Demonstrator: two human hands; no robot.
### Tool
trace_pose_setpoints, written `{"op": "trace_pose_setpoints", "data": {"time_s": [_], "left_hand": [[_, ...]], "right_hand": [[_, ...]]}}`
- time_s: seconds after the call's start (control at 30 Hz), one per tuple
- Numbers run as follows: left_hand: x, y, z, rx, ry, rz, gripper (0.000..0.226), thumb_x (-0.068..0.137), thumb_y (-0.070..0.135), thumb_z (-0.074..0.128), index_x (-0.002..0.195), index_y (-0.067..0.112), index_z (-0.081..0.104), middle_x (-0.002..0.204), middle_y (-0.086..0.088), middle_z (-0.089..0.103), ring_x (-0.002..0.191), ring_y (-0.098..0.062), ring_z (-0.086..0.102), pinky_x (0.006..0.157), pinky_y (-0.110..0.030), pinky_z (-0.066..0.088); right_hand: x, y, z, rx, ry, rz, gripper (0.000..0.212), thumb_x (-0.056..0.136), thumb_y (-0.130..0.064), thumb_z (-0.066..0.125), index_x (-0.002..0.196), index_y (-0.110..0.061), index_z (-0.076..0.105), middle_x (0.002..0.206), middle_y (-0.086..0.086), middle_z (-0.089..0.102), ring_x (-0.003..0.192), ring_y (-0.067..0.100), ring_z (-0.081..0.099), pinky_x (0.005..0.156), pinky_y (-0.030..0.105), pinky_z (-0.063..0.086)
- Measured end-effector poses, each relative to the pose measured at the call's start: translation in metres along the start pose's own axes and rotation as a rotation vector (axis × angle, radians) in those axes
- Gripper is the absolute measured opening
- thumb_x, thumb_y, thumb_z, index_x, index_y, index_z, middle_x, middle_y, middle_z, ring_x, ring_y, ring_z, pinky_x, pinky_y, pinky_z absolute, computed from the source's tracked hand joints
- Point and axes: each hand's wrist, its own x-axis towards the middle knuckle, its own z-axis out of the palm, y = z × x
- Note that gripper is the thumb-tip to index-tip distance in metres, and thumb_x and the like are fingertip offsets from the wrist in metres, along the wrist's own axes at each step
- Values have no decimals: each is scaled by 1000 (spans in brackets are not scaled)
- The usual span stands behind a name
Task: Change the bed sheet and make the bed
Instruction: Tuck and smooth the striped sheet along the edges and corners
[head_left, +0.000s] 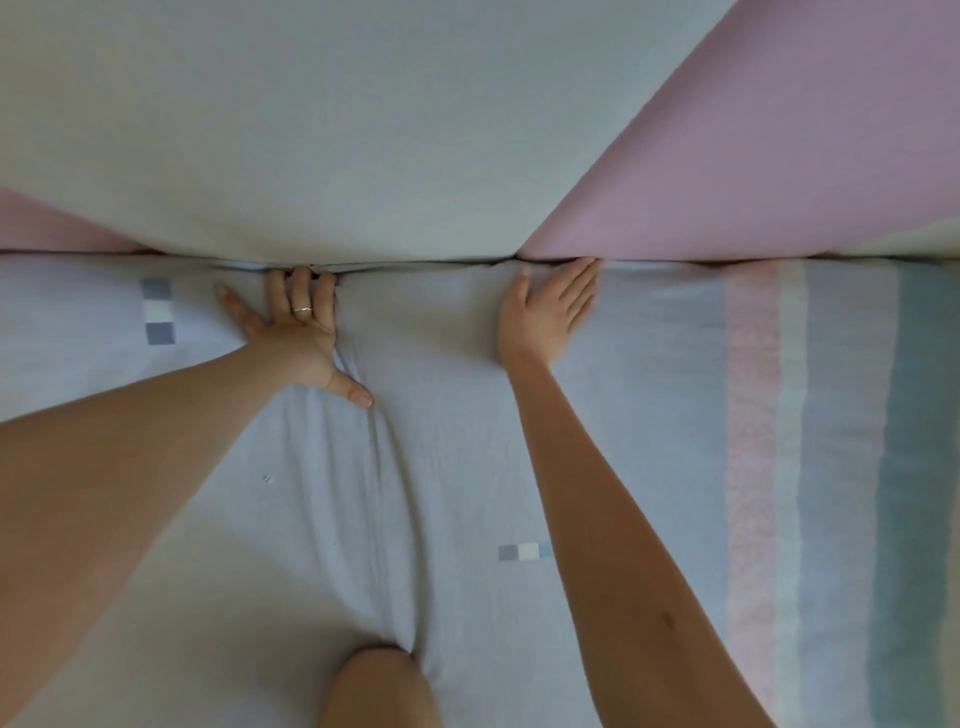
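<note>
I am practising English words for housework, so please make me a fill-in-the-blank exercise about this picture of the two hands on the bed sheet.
1. The ring-wearing hand is the person's ___ one.
2. The padded panel just above the right hand is ___ in colour.
3. The broad stripes on the sheet lie to the ___ of both hands.
4. The bare knee shows at the ___ edge of the picture.
Missing words: left; pink; right; bottom.

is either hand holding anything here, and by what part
Nothing is gripped: the left hand and the right hand press flat on the bed sheet at its edge by the headboard.
</note>
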Motion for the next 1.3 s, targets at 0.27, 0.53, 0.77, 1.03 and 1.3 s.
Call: {"op": "trace_pose_setpoints", "data": {"time_s": [0.27,0.53,0.77,1.03,1.3], "left_hand": [[-14,-34,34,-337,595,306,94,73,61,60,145,16,21,150,-16,23,142,-26,14,108,-69,8],[-116,-230,242,-438,1029,235,42,85,18,42,126,15,47,142,-12,36,136,-26,31,109,-52,15],[-132,-434,348,-516,806,-315,55,93,47,26,140,22,39,153,-15,22,142,-35,14,110,-56,-9],[-43,-689,342,-532,862,-600,74,82,59,25,150,29,21,158,2,18,145,-35,6,95,-80,7],[-16,-822,317,-607,856,-768,83,76,67,22,151,34,6,160,8,2,146,-32,1,96,-80,2]], "right_hand": [[-153,1,27,42,-111,-866,57,91,-17,34,147,-7,30,155,9,27,144,22,19,119,37,11],[-217,-32,142,-536,-38,-845,60,94,-37,16,152,-23,10,160,7,12,146,31,14,114,61,-2],[-473,-151,299,-474,-503,-1836,59,87,-40,33,143,-22,44,151,4,38,140,23,30,109,65,18],[-577,-353,485,-641,-227,-1784,71,87,-52,23,152,-24,20,160,-4,16,147,21,14,112,63,-8],[-580,-372,498,-574,-292,-1907,75,81,-44,38,149,-12,31,157,5,25,143,21,26,117,52,9]]}}
